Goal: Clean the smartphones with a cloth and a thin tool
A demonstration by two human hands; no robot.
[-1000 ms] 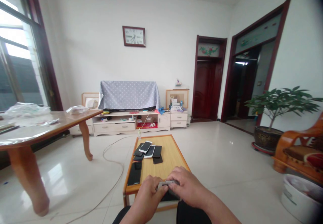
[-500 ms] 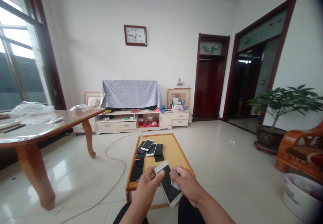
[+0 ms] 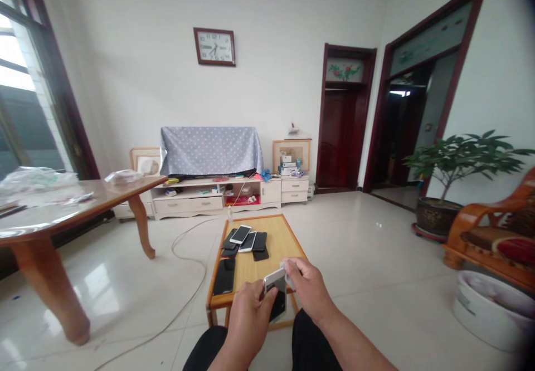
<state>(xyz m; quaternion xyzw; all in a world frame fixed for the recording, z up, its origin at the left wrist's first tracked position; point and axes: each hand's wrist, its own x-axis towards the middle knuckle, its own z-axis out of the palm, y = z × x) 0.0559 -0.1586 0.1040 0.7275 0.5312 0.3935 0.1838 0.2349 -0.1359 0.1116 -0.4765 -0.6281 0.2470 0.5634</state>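
My left hand [image 3: 249, 311] is closed around a white smartphone [image 3: 280, 302] with a dark screen, held tilted above the near edge of a small wooden table [image 3: 286, 243]. My right hand [image 3: 308, 282] pinches a small white cloth or tissue [image 3: 290, 282] against the phone's upper right corner and edge. Part of the cloth is hidden by the fingers. Beyond the hands, several phones lie overlapping on the tabletop, among them a white phone [image 3: 240, 234] and a black phone [image 3: 259, 241]. A larger black device [image 3: 224, 276] lies near the table's left edge.
A small bottle [image 3: 229, 213] stands at the table's far left corner. Left is a larger table [image 3: 137, 189] with plastic bags [image 3: 37, 179]. A cable [image 3: 196, 298] runs over the floor. At right are a white bucket [image 3: 480, 315], a wooden chair [image 3: 472, 220] and a potted plant [image 3: 438, 218].
The phone has been tipped more upright in my left hand. My right hand has moved up with the cloth from the screen's right side to the phone's top corner. The view has shifted slightly.
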